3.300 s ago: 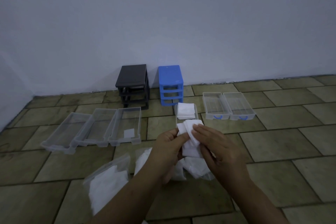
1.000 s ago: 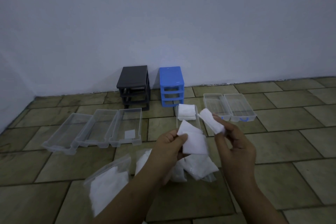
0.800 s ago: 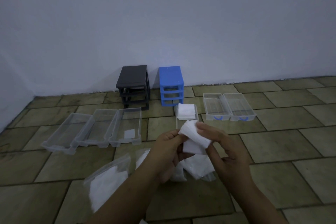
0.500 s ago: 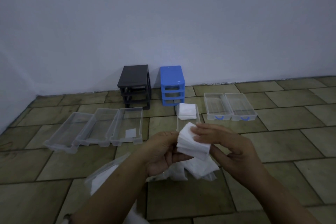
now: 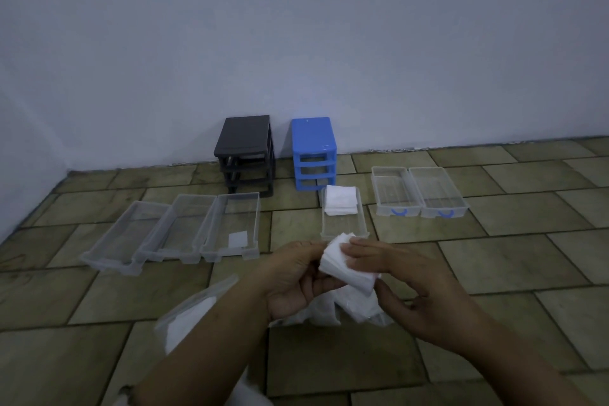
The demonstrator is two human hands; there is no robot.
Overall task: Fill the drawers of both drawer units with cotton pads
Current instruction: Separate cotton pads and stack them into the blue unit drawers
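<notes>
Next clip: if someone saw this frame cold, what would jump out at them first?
Front and centre, both hands, left hand and right hand, hold a white stack of cotton pads over the tiled floor. Behind them a clear drawer holds more pads at its far end. The black drawer unit and the blue drawer unit stand against the wall.
</notes>
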